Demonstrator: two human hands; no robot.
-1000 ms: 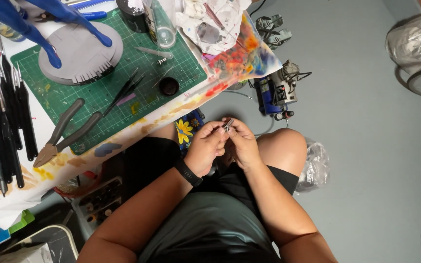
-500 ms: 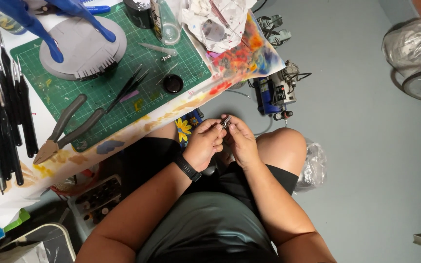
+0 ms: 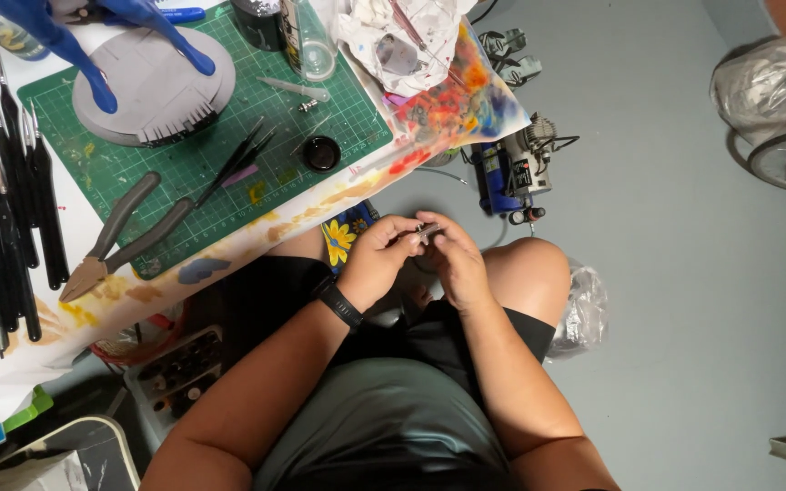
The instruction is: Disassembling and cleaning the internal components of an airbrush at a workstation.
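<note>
The grey floor [image 3: 684, 300] fills the right side; the tabletop [image 3: 38, 364], covered in paint-smeared white paper, fills the upper left; on it lies a green cutting mat with a grid [image 3: 229, 173]. On the mat stands a round grey base [image 3: 152, 86] with blue figure legs [image 3: 75, 55] on it; below that lie grey-handled pliers [image 3: 125, 236], black tweezers [image 3: 234, 164] and a small round black cap [image 3: 321, 153]; a row of black paint brushes [image 3: 11, 209] lies at the left edge. A crumpled, stained white paper towel [image 3: 393, 36] sits at the top; a small blue and silver air pump [image 3: 513, 171] rests on the floor, just past the knee.

Both hands are held together over the lap, near the tabletop edge; the left hand [image 3: 377, 262], with a black band on its wrist, and the right hand [image 3: 455, 264] are both closed around a small silver metal part [image 3: 425, 232], pinched between the fingertips. Since a second ago the hands have stayed at the same spot, gripping the part the same way; only the view has shifted a little.
</note>
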